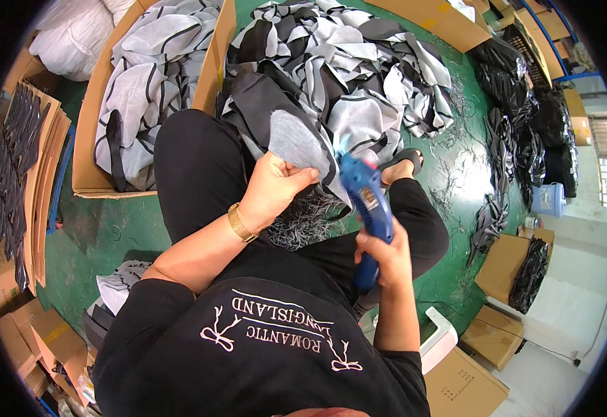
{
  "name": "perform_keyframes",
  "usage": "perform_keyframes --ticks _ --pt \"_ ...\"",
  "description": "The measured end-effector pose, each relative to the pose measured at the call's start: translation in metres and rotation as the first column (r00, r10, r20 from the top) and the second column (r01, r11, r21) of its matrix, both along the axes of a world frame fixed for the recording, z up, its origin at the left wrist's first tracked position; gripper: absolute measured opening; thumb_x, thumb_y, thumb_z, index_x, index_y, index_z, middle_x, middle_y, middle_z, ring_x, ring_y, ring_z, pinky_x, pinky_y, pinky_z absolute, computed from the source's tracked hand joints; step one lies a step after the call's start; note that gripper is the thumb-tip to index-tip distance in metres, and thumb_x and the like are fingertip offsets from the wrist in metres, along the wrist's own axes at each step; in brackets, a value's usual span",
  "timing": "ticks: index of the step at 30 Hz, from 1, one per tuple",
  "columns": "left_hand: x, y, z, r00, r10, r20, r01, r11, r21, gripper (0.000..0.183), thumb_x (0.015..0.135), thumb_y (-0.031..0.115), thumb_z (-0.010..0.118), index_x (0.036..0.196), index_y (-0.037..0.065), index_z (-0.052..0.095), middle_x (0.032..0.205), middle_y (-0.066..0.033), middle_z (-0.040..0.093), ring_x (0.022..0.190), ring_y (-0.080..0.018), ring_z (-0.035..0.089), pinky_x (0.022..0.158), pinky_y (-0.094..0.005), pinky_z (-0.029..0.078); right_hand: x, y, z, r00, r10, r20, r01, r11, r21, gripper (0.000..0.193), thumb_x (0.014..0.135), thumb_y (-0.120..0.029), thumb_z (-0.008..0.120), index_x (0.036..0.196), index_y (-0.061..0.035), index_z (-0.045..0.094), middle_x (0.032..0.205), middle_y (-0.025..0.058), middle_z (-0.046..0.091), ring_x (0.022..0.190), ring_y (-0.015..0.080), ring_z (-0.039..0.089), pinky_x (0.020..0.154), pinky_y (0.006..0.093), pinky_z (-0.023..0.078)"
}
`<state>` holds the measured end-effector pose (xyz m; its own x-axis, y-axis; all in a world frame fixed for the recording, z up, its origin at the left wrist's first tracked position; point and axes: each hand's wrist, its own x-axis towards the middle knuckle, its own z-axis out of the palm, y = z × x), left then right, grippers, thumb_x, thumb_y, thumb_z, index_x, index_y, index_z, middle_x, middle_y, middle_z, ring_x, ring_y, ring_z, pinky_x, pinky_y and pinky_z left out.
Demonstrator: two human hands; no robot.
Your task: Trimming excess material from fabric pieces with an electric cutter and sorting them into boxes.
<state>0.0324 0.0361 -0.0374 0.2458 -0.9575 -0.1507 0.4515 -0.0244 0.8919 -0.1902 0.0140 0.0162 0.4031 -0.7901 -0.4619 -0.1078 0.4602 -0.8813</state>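
My left hand, with a gold watch at its wrist, pinches a grey and black fabric piece between thumb and fingers and holds it up over my lap. My right hand is wrapped round the handle of a blue handheld electric fabric cutter. The cutter's head is beside the right edge of the held fabric; motion blurs its tip, so I cannot tell whether it touches the cloth. Behind the held piece lies a large heap of grey and black fabric pieces on the floor.
A cardboard box full of similar fabric stands at my left. Thread and fabric scraps lie on the green floor between my legs. Black plastic bags line the right side. A white stool edge shows near my right elbow.
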Motion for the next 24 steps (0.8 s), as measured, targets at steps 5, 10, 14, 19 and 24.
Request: perform_keyframes --ticks 5,10,14,19,24 --pt "-0.009 0.004 0.008 0.986 -0.098 -0.139 0.101 0.995 0.015 0.031 0.084 0.001 0.063 0.114 0.001 0.055 0.102 -0.0067 0.065 0.090 -0.0130 0.063 0.080 -0.0285 0.052 0.026 -0.037 0.006 0.991 -0.033 -0.133 -0.008 0.955 -0.296 0.047 0.070 -0.015 0.078 0.106 0.0018 0.054 0.077 0.0034 0.057 0.059 0.0116 0.056 0.052 0.0242 0.047" --pt "-0.012 0.009 0.004 0.955 -0.119 -0.272 0.137 0.989 0.049 0.032 0.089 0.008 0.060 0.120 0.003 0.053 0.108 -0.0045 0.063 0.095 -0.0142 0.062 0.082 -0.0313 0.052 0.049 -0.036 -0.019 0.983 0.014 -0.183 -0.074 0.943 -0.323 0.053 0.065 -0.011 0.083 0.109 0.0013 0.056 0.083 0.0006 0.058 0.072 0.0075 0.053 0.065 0.0222 0.045" --pt "-0.008 0.003 0.008 0.955 -0.013 -0.297 0.046 0.994 0.104 0.022 0.087 0.016 0.065 0.108 0.007 0.061 0.098 0.0012 0.065 0.085 -0.0084 0.061 0.071 -0.0227 0.048 0.049 -0.031 -0.023 0.988 0.043 -0.146 -0.088 0.946 -0.312 0.052 0.068 -0.013 0.081 0.111 0.0016 0.056 0.083 0.0000 0.057 0.071 0.0080 0.053 0.065 0.0224 0.045" --pt "0.007 -0.002 0.011 0.961 0.083 -0.263 -0.043 0.987 0.153 0.022 0.087 0.019 0.066 0.107 0.010 0.062 0.095 0.0042 0.065 0.082 -0.0057 0.060 0.066 -0.0211 0.046 0.025 -0.026 -0.009 0.997 -0.032 0.067 0.040 0.992 -0.118 0.042 0.078 -0.011 0.069 0.113 0.0030 0.052 0.076 0.0051 0.058 0.060 0.0142 0.057 0.053 0.0273 0.049" --pt "0.019 -0.006 0.004 0.971 0.138 -0.194 -0.115 0.985 0.125 0.021 0.087 0.020 0.067 0.105 0.011 0.062 0.093 0.0048 0.065 0.077 -0.0048 0.060 0.065 -0.0205 0.045 -0.006 -0.006 0.002 0.991 0.131 -0.038 -0.130 0.991 0.026 0.049 0.071 -0.003 0.072 0.115 0.0031 0.051 0.079 0.0059 0.056 0.057 0.0132 0.056 0.051 0.0270 0.048"
